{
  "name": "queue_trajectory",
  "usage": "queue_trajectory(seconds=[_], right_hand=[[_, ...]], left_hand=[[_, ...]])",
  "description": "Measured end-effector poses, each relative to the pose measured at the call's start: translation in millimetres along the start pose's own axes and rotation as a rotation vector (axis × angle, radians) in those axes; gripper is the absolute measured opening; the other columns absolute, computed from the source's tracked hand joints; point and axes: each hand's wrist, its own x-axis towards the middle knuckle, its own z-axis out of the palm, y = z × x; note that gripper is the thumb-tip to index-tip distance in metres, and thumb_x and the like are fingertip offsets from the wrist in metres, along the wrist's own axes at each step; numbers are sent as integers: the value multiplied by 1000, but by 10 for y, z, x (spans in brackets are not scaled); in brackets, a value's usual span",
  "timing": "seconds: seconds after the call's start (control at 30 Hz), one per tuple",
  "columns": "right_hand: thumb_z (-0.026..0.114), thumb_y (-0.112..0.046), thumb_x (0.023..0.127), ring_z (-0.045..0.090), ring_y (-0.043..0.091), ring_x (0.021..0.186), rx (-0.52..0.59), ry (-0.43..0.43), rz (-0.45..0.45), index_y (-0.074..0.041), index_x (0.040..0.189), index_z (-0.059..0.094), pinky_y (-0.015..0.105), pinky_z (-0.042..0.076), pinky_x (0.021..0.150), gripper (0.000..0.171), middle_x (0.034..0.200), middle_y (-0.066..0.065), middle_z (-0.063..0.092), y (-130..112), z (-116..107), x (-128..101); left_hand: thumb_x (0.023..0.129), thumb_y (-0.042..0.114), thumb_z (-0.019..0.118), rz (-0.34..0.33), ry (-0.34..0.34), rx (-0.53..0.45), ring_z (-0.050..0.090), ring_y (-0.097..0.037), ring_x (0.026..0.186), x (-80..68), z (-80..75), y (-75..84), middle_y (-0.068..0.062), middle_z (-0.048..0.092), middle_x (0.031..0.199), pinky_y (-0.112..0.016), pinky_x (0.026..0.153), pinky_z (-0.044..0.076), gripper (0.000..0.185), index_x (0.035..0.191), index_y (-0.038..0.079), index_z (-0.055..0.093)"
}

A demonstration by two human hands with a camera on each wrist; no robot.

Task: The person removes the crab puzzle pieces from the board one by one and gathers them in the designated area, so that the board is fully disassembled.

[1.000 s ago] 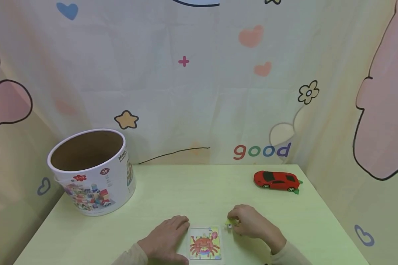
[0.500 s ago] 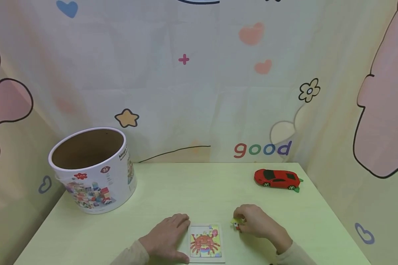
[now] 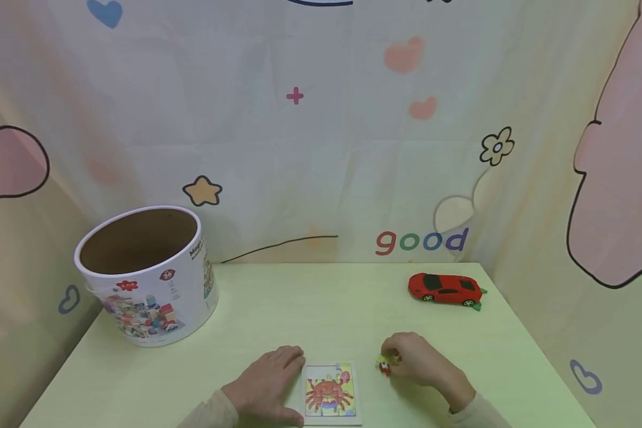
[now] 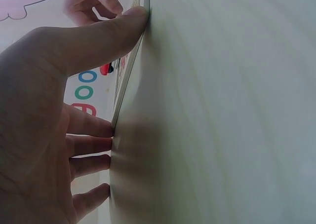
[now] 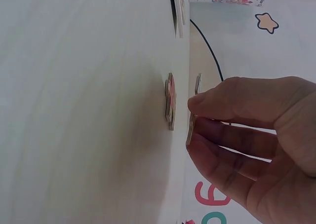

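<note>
Since a second ago, the right hand (image 3: 419, 364) has drawn slightly rightward, away from the crab puzzle board (image 3: 330, 394), and now pinches a thin puzzle piece (image 5: 191, 126) between thumb and fingertips just above the table (image 3: 310, 309). Another small piece (image 5: 170, 101) lies flat on the table right beside it. Left hand (image 3: 267, 386) rests with fingers straight, pressing against the board's left edge at the near side. A red toy car (image 3: 445, 289) sits far right; a round toy tub (image 3: 145, 276) stands far left.

Two hands (image 3: 270, 380), one puzzle board (image 3: 330, 393), two loose pieces (image 5: 170, 101), one car (image 3: 445, 289), one tub (image 3: 147, 274).
</note>
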Motion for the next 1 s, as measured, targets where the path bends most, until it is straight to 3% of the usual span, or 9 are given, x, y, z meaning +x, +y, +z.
queue_trajectory(seconds=[0.63,1.0], right_hand=[[70,4,74,55,9,73,-12,19,62,-8,90,73,25,52,67,20,84,-4,66,112,-49,-101],[73,5,74,54,13,75,-6,-5,193,-9,87,71,39,54,75,19,81,-4,65,133,-57,-118]], left_hand=[[71,83,56,-6,-10,-11,37,-26,139,6,5,22,-8,39,149,-43,114,37,107,144,7,42],[71,84,56,-2,-12,-5,38,-26,138,11,1,-3,-8,40,148,-43,113,37,106,143,7,43]])
